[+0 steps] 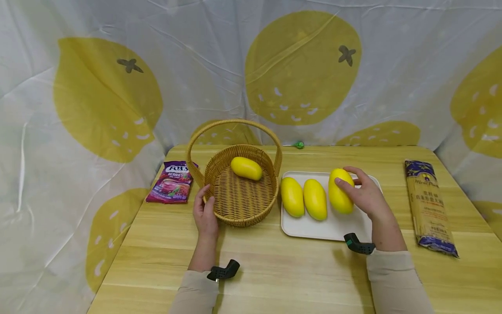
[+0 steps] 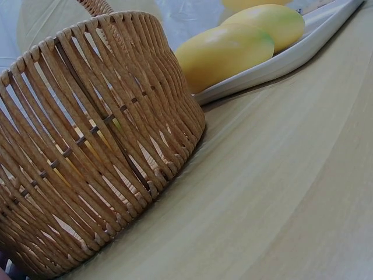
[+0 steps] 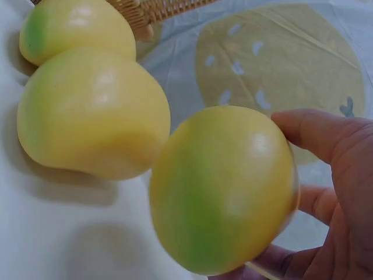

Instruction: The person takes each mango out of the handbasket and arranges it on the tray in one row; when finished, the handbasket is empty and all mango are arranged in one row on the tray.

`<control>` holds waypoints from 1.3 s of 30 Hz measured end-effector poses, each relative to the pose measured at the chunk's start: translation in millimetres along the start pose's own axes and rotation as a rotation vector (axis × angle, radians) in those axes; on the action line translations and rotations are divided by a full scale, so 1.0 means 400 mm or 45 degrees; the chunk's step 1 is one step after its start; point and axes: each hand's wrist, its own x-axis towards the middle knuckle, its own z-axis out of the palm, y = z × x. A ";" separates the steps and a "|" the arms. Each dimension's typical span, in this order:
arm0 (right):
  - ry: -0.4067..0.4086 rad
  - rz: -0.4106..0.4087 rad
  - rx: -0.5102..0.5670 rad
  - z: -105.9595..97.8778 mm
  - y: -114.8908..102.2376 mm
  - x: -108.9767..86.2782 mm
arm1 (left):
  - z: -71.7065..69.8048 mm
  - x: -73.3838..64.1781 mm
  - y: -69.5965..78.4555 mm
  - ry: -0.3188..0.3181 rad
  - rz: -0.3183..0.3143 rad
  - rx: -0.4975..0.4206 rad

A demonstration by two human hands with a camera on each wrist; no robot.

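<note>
My left hand grips the near-left rim of a round wicker basket with a tall arched handle. One yellow mango lies inside the basket, toward its back. With thumb and fingers, my right hand holds another mango from its right side, raised over a white tray; a shadow falls on the tray below it. Side by side on the tray's left part lie two more mangoes, the outer one close to the basket and the inner one nearer the held fruit.
A purple bag of berry candy lies left of the basket. To the right of the tray is a long pack of spaghetti. A green-wrapped lollipop lies at the table's back edge, by the lemon-print curtain.
</note>
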 end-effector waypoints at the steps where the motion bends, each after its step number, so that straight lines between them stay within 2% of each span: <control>1: -0.007 0.009 0.005 -0.002 0.004 0.001 | 0.000 0.000 0.001 0.002 -0.001 0.002; 13: -0.123 0.057 0.016 -0.001 0.036 0.017 | 0.000 0.001 0.003 0.005 -0.005 -0.005; 25: -0.162 0.060 -0.036 0.014 0.055 0.030 | -0.001 0.002 -0.002 0.011 0.000 -0.010; 39: -0.143 0.068 -0.090 0.023 0.057 0.033 | 0.001 0.000 0.001 0.009 -0.008 -0.025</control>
